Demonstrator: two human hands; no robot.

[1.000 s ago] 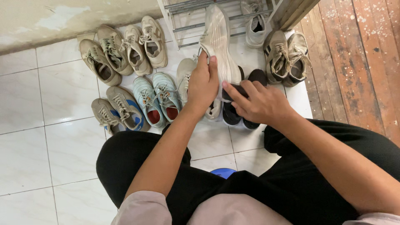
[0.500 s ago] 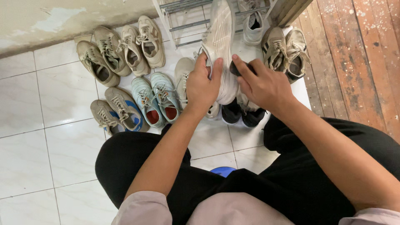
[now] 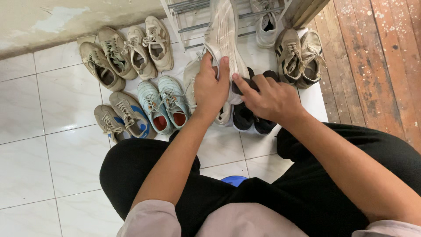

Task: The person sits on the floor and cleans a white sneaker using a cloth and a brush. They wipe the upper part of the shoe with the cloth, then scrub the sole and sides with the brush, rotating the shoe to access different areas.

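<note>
Left hand [image 3: 210, 90] gripping a pale sneaker [image 3: 224, 37], sole up, top center of frame. Right hand [image 3: 269, 98] fingers curled round something dark, pressed against it, over black shoes [image 3: 250, 120].

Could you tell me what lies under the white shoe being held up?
Under the white shoe, a pale shoe and black shoes show partly; both hands cover the rest.

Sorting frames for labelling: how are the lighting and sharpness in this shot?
Head view: soft, even light, faint shadows under the shoes; mild sheen on the tiles; the left hand, right hand and white shoe are sharp, no motion blur.
</note>
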